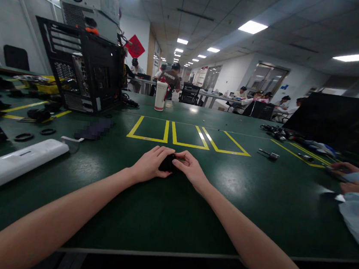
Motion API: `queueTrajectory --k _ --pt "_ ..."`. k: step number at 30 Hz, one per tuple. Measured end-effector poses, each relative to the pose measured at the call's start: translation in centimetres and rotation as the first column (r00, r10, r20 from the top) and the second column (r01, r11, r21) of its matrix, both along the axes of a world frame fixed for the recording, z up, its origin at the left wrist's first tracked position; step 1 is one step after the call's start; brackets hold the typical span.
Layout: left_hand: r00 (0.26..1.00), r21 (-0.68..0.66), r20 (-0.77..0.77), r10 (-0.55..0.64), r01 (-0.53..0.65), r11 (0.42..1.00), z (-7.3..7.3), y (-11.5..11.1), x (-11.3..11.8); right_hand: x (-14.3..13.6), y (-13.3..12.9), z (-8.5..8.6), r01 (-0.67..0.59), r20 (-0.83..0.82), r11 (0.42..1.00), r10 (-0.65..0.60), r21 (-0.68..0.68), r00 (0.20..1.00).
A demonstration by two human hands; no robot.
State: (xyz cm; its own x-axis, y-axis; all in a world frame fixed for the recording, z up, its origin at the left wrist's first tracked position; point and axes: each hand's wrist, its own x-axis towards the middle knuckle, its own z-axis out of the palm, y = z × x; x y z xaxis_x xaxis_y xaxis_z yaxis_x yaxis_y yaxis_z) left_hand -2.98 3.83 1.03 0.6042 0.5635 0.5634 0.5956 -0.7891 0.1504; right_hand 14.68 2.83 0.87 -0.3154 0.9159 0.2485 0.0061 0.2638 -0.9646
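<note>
Both my hands meet over the green tabletop (pixel 170 211), around a small black part (pixel 167 163) whose exact kind I cannot make out. My left hand (pixel 154 162) wraps its left side, thumb below and fingers over the top. From the right, my right hand (pixel 189 166) pinches its edge between thumb and fingers. Much of the part is hidden by my fingers. Just beyond the hands, yellow tape outlines (pixel 191 146) mark the table.
To the left lie a white power-strip-like device (pixel 17 163), black rings (pixel 24 137) and a black computer case (pixel 92 68). A white cup (pixel 160 95) stands farther back. A metal tool-like piece (pixel 268 154) lies right, near a co-worker's hands (pixel 351 187) and sleeves.
</note>
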Motion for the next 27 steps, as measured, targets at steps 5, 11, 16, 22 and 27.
queueTrajectory --k 5,11,16,22,27 --pt "1.0 0.004 0.01 0.005 -0.005 1.0 -0.12 0.15 0.07 0.08 0.26 0.06 0.048 0.063 0.999 -0.048 0.009 0.997" --pt "1.0 0.003 0.009 -0.006 0.006 1.0 -0.06 0.06 0.01 0.43 0.25 -0.39 -0.06 0.033 0.998 0.061 -0.014 0.998" --pt "1.0 0.006 0.003 -0.004 0.004 1.0 0.01 0.0 -0.02 0.27 0.23 -0.54 -0.054 0.007 0.999 0.054 0.006 0.998" --pt "1.0 -0.01 -0.002 0.004 -0.004 1.0 -0.04 0.05 0.07 0.01 0.06 0.17 0.022 0.042 0.999 -0.023 0.028 0.999" --pt "1.0 0.0 0.001 -0.004 0.004 1.0 0.04 -0.03 0.06 0.3 0.12 -0.13 -0.016 0.059 0.999 0.019 -0.049 0.998"
